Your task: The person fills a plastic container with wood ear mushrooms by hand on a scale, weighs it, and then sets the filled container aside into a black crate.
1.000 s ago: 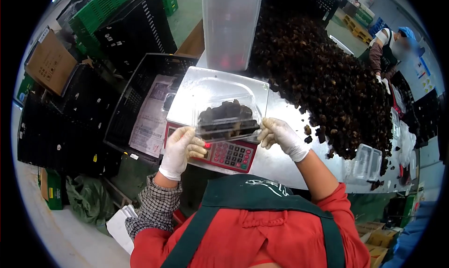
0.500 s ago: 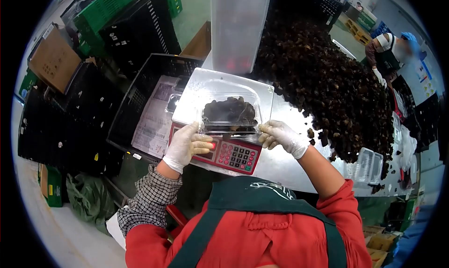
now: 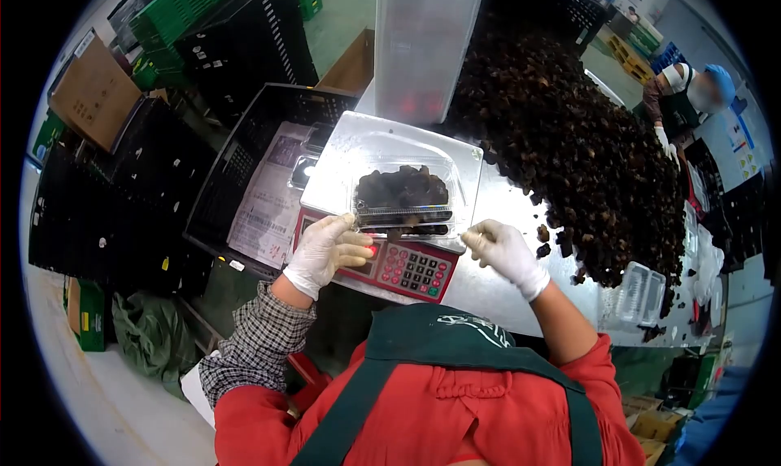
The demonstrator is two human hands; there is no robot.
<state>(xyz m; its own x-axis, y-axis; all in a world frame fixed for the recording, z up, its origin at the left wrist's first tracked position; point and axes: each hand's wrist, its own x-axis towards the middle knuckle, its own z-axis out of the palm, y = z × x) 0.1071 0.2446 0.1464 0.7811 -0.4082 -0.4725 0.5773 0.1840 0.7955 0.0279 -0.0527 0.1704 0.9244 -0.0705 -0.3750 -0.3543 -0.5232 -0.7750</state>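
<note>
A clear plastic clamshell box (image 3: 404, 215) filled with dark, ear-shaped pieces like wood ear fungus (image 3: 403, 188) rests on the metal pan of a red digital scale (image 3: 415, 271). At the box's front left corner, my left hand (image 3: 321, 254), in a whitish glove, pinches the rim between thumb and forefinger. Its other fingers stretch over the scale's panel. My gloved right hand (image 3: 511, 259) is just off the front right corner, holding nothing visible, its fingers loosely bent and apart.
A large heap of dark fungus (image 3: 569, 149) covers the table's right side. Empty clamshells (image 3: 640, 293) lie near its front edge. Left of the scale is a black crate (image 3: 213, 202) lined with newspaper. A tall translucent bin (image 3: 423, 51) stands behind. A co-worker (image 3: 683, 100) bends at the far right.
My right hand has let go of the box's front right corner and moved a little to the right. My left hand stays at the left corner. The view has shifted slightly.
</note>
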